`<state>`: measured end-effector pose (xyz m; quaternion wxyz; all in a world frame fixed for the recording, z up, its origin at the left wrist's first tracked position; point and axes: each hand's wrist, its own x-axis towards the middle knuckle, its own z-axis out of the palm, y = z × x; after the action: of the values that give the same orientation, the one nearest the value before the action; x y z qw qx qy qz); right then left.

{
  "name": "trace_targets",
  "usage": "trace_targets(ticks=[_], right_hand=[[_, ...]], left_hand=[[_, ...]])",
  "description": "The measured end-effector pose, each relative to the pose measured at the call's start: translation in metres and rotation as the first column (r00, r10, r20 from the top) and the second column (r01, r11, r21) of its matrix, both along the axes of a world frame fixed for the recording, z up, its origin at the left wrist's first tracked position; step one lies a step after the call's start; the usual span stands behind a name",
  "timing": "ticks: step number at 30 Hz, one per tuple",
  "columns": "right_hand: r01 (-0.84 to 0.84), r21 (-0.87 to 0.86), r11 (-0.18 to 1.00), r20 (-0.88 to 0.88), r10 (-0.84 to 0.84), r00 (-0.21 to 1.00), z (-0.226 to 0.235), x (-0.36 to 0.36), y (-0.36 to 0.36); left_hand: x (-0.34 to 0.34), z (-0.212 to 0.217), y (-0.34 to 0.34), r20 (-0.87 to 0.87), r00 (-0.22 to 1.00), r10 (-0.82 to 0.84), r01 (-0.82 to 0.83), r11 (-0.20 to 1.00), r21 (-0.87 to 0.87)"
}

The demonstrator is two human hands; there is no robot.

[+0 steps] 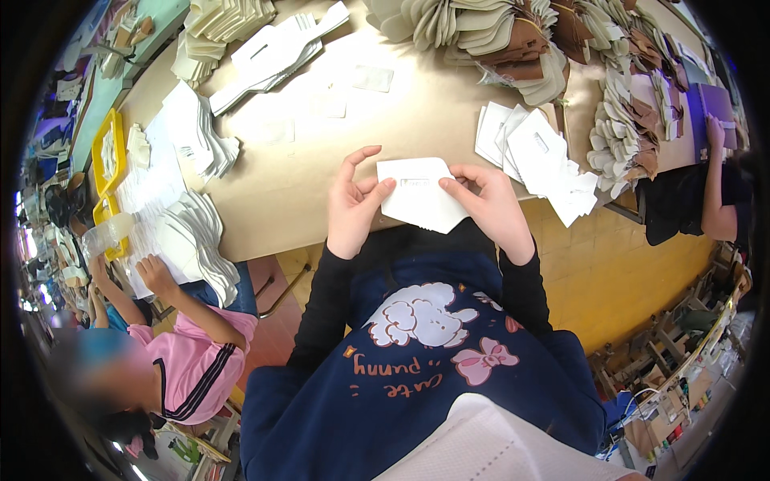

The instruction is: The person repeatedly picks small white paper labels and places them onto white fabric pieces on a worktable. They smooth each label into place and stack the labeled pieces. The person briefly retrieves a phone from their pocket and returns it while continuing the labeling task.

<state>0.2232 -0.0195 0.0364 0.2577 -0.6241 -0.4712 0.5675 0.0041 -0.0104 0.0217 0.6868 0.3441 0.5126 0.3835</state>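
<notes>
Over the near edge of the table I hold a flat white cut piece (421,207) with a pointed lower edge and a small rectangular window or label near its top. My left hand (354,200) pinches its left edge between thumb and fingers, with the index finger raised. On the other side, my right hand (495,207) grips the right edge, thumb on top and fingers behind. Similar white pieces (536,152) lie fanned out to the right, some overhanging the table edge.
The brown-covered table (281,204) carries white stacks (200,132) at left and beige and brown bundles (481,32) at the far side and right. Yellow baskets (119,152) stand far left. A co-worker in a pink shirt (204,365) sits at left; another person's arm (716,180) shows at right.
</notes>
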Motion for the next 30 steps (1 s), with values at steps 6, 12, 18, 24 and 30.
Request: trace_targets(ticks=[6, 12, 18, 24, 30], right_hand=[[-0.013, 0.138, 0.99, -0.01, 0.014, 1.0, 0.005, 0.007, -0.005], [0.058, -0.018, 0.998, -0.115, -0.06, 0.992, 0.017, 0.011, -0.006], [0.079, 0.116, 0.99, -0.126, -0.064, 0.99, 0.025, 0.033, -0.011], [0.385, 0.241, 0.891, 0.006, -0.398, 0.917, 0.027, 0.098, -0.009], [0.362, 0.544, 0.757, 0.317, -0.585, 0.746, 0.018, 0.116, -0.021]], left_hand=[[0.011, 0.005, -0.004, 0.071, 0.991, -0.116, 0.111, 0.992, 0.062], [0.03, 0.001, -0.007, -0.036, 0.987, -0.158, 0.161, 0.983, 0.091], [0.036, 0.019, 0.009, -0.255, 0.896, -0.363, 0.384, 0.923, 0.037], [-0.015, 0.004, 0.078, -0.522, 0.786, 0.333, 0.103, 0.761, 0.641], [-0.118, -0.038, 0.177, -0.697, 0.212, 0.685, 0.183, 0.673, 0.717]])
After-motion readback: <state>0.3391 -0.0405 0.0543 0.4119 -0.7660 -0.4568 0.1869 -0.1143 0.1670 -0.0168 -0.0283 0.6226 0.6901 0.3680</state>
